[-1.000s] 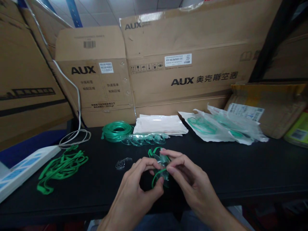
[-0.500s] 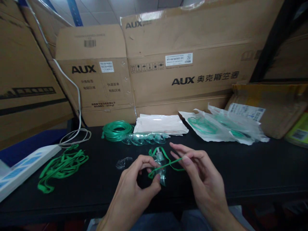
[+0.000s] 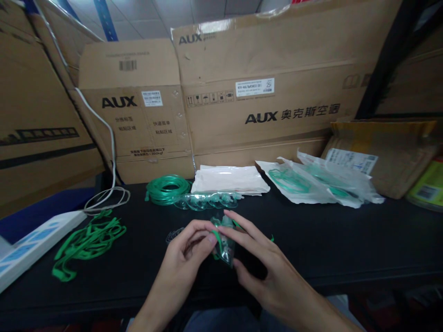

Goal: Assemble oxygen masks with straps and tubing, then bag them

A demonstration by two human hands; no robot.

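A clear, green-tinted oxygen mask (image 3: 226,252) is between my hands above the black table. My left hand (image 3: 187,251) is closed, pinching a green elastic strap (image 3: 217,240) against the mask's left side. Across the mask's top reach the fingers of my right hand (image 3: 261,253), with the thumb at its lower right edge, so the mask sits in that grip. Part of the strap and of the mask is hidden behind my fingers. Thin clear pieces (image 3: 174,235) lie just behind my left hand.
Several clear masks (image 3: 207,201) lie in a row beside coiled green tubing (image 3: 168,189) and white pouches (image 3: 230,179). Packed green-tube pouches (image 3: 314,182) are at right. Loose green straps (image 3: 92,240) and a power strip (image 3: 38,242) lie left. Cardboard boxes (image 3: 263,138) wall the back.
My right hand has moved left from the stretched strap end onto the mask. My left hand has shifted slightly left and up, and the strap now rests close against the mask.
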